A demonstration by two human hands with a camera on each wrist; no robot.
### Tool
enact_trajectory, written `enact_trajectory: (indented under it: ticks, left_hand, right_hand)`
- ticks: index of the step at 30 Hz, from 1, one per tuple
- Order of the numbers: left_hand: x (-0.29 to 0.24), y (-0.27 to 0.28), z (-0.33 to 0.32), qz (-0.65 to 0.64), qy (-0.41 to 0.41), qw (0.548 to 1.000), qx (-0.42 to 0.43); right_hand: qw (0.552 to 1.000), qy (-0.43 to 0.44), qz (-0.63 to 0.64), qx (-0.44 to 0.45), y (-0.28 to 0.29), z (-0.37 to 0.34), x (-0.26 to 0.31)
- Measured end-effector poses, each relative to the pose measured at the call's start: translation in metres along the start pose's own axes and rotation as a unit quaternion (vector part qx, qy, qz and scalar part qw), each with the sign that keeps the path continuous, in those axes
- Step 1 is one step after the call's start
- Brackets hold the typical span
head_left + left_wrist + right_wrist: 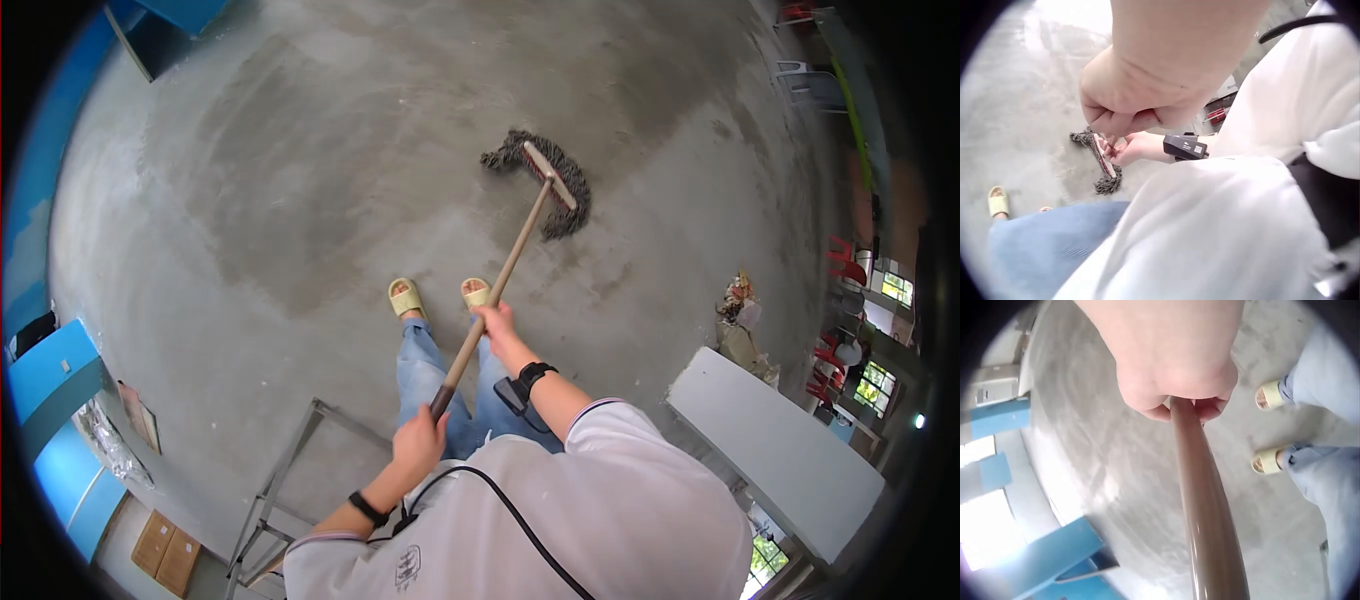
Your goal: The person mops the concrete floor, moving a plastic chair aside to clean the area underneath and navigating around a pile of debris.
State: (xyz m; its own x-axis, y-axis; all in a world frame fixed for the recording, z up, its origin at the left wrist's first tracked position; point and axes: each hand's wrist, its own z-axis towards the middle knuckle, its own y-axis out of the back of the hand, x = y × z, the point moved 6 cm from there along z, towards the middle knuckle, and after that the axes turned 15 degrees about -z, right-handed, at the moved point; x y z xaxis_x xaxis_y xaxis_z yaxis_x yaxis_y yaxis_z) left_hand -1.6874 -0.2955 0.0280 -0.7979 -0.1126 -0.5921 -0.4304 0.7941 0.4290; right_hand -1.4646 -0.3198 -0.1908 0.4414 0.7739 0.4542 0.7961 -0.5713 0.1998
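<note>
Evidently, our left hand point(420, 440) curls round the pole point(514, 258) near its end, our right hand point(496, 322) grips it lower, probably for leverage over the mop head point(582, 195) beyond both.

The person wore a white shirt point(640, 500) with short sleeves point(607, 420) edged in dark trim and a small dark emblem point(408, 568) on the chest, faded blue jeans point(422, 370), and pale yellow open-toed slides point(405, 299). Each wrist had a black band point(367, 510); the right one carried a black box point(1186, 147) with white markings. A black cable point(510, 505) crossed the shirt.
</note>
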Motion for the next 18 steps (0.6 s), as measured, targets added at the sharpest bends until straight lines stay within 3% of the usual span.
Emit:
enact_trajectory:
  ticks: [1,3,6,8,10,11,15,16,18]
  left_hand:
    - [-0.018,-0.018,0.016,-0.026,-0.012,1.0,-0.002]
    - [-0.043,-0.054,0.058,-0.068,-0.026,0.997,-0.005]
    - [-0.062,-0.106,0.133,-0.107,-0.068,0.992,-0.012]
    - [-0.077,-0.135,0.182,-0.133,-0.036,0.989,0.055]
    - [-0.125,-0.121,0.186,-0.174,0.107,0.968,0.144]
    - [-0.12,-0.133,0.195,-0.173,0.112,0.969,0.138]
    - [-0.101,-0.154,0.193,-0.108,-0.056,0.992,0.037]
    - [-0.097,-0.153,0.179,-0.081,-0.004,0.995,0.064]
    - [-0.084,-0.156,0.154,-0.062,-0.051,0.994,0.075]
  right_hand:
    - [1.0,0.001,-0.001,-0.004,0.023,0.002,0.01]
    - [0.985,0.021,0.169,-0.025,0.068,-0.005,0.042]
    - [0.977,0.049,0.206,-0.003,0.132,-0.008,0.064]
    - [0.981,0.062,0.186,0.012,0.168,-0.018,0.074]
    - [0.984,0.072,0.162,0.032,0.195,-0.02,0.073]
    - [0.986,0.073,0.15,-0.006,0.209,-0.017,0.065]
    - [0.982,0.056,0.17,-0.062,0.257,0.004,0.009]
    - [0.98,0.054,0.181,-0.056,0.259,0.007,-0.001]
    - [0.973,0.036,0.215,-0.077,0.257,0.004,-0.013]
